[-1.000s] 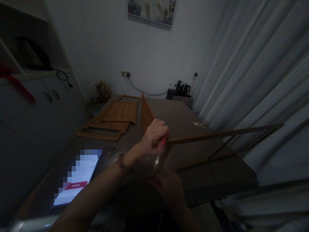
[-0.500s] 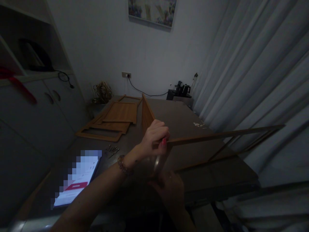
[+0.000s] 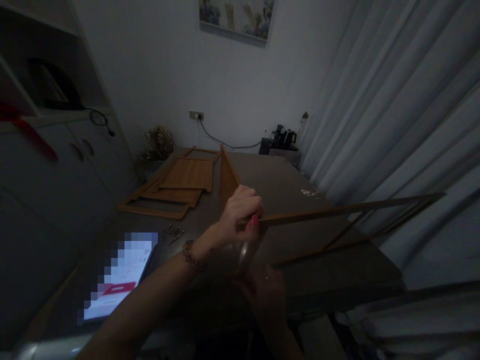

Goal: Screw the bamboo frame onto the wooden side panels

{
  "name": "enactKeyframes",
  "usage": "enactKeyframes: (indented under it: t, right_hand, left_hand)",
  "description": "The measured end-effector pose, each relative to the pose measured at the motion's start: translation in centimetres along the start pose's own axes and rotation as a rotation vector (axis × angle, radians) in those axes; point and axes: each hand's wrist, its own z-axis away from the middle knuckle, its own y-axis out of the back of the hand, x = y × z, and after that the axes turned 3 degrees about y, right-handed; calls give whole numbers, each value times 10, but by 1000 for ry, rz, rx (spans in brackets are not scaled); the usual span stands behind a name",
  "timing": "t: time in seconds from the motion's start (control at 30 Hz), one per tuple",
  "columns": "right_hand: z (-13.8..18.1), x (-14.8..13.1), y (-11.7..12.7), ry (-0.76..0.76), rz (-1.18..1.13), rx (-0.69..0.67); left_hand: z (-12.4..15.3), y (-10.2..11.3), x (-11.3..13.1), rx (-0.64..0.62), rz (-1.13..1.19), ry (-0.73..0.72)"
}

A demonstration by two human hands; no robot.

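Grip comes first: the left hand (image 3: 242,210), at the centre of the frame, is clamped over the near end of the long rail (image 3: 337,208), just where it meets the upright panel (image 3: 227,177), with the thumb pressed on the rail's face. The right hand (image 3: 267,295) sits below it, lower centre, close under a pale metal piece (image 3: 243,255) that hangs beneath the joint.

The rail reaches far to the right and past the desk (image 3: 285,185) edge, so its free end will likely swing. It seems wise to pinch both boards together at the corner, hold them square, and let the lower hand work with small, gentle force rather than pushing the joint sideways. Spare screws (image 3: 174,231) lie within reach, left of centre.

Much is dim. I cannot tell whether the right hand is closed on the metal piece or only touching it, nor what that piece is. The joint itself is covered by the left hand. The phone (image 3: 120,277) at lower left is blurred out. Flat panels (image 3: 180,182) lie stacked further back, and the rail's far end fades into the curtain (image 3: 393,100).
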Motion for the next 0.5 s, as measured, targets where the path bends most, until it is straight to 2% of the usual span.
enactKeyframes:
  t: [0.5]
  right_hand:
    - [-3, -4, -1, 118, -46, 13]
  left_hand:
    - [-6, 5, 5, -30, 29, -13]
